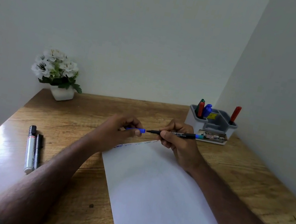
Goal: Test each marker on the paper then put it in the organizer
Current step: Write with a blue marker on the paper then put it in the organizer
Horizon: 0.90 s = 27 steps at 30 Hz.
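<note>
Wooden desk (231, 169) set in a corner between pale walls. Both hands raised just above the far end of the white paper (159, 191), which lies at the desk's middle and runs toward the near edge. Right hand (179, 144) grips a slim black marker (176, 134) with fingers curled round the barrel; tip bare, pointing left, blue band at the rear end. Left hand (121, 129) pinches the blue cap (139, 130) between thumb and fingers, cap mouth just short of the tip, not touching. Faint scribble marks (138, 143) along the paper's far edge. Grey organizer (211, 124) at the far right corner holds green, red and blue markers upright. Two more markers (33, 149) lie side by side near the left edge. Potted white flowers (57, 74) at the far left corner.
</note>
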Motion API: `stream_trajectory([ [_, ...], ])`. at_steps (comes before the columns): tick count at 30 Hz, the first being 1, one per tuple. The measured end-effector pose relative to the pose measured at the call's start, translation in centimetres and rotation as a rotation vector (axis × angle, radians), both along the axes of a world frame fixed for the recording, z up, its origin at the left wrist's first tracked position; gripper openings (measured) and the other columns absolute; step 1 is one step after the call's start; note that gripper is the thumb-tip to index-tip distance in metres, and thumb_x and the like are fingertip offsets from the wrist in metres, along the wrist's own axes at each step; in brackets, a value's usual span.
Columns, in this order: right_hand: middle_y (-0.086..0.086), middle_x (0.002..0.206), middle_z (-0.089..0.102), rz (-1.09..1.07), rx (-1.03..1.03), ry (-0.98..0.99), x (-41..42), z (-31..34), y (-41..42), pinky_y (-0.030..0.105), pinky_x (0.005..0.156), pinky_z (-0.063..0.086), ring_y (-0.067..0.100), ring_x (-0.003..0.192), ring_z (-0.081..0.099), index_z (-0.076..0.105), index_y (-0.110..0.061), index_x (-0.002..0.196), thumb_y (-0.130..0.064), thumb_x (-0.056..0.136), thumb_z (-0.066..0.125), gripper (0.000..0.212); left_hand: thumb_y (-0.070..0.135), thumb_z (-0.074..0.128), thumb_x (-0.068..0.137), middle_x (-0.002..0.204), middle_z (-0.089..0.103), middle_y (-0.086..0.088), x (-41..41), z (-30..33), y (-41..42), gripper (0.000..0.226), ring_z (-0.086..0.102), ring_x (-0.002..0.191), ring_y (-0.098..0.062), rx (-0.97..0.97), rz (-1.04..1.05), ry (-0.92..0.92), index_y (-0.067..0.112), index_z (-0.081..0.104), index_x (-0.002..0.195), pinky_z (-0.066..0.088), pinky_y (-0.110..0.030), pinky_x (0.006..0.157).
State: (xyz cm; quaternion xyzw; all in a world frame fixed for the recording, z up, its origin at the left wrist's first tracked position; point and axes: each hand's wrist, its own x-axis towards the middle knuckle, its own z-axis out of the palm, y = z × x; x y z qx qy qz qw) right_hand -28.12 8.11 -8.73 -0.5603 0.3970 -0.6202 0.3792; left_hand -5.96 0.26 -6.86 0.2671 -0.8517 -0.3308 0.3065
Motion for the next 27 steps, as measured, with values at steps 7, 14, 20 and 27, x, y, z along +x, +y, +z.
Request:
stream_trajectory([
  [7, 0.029, 0.076, 0.070, -0.014, -0.017, 0.124, 0.6, 0.1, 0.0, 0.029, 0.051, 0.045, 0.022, 0.055, 0.061, 0.063, -0.003, 0.083, -0.012, 0.081, 0.075, 0.016, 0.012, 0.066, 0.094, 0.086, 0.071, 0.007, -0.4, 0.0, 0.0, 0.010, 0.060, 0.078, -0.002, -0.018, -0.050, -0.011, 0.019, 0.074, 0.094, 0.044, -0.013, 0.067],
  [14, 0.014, 0.066, 0.072, -0.011, 0.002, 0.187, 1.0, 0.5, 0.2, 0.023, 0.047, 0.043, 0.016, 0.049, 0.061, 0.067, 0.011, 0.081, -0.002, 0.082, 0.079, 0.018, 0.008, 0.065, 0.095, 0.081, 0.075, 0.000, -1.1, -0.1, 0.8, 0.010, 0.057, 0.066, -0.007, 0.109, -0.089, 0.026, 0.009, 0.074, 0.095, 0.046, -0.018, 0.062],
  [20, 0.021, 0.072, 0.072, 0.042, -0.003, 0.157, 1.0, 0.6, 0.1, 0.031, 0.050, 0.044, 0.023, 0.053, 0.060, 0.070, -0.003, 0.080, 0.000, 0.084, 0.077, 0.008, 0.005, 0.065, 0.094, 0.078, 0.075, -0.007, -1.1, -0.1, 1.1, 0.010, 0.059, 0.066, -0.013, 0.151, -0.095, 0.108, 0.006, 0.075, 0.093, 0.048, -0.027, 0.061],
  [27, 0.013, 0.071, 0.070, 0.007, -0.018, 0.145, 0.9, 0.8, 0.0, 0.034, 0.057, 0.051, 0.023, 0.059, 0.064, 0.069, 0.002, 0.089, 0.003, 0.081, 0.078, 0.012, 0.004, 0.060, 0.097, 0.077, 0.073, -0.009, -2.0, 0.1, 2.0, 0.013, 0.064, 0.070, -0.011, 0.281, -0.077, 0.235, -0.002, 0.072, 0.095, 0.048, -0.017, 0.062],
])
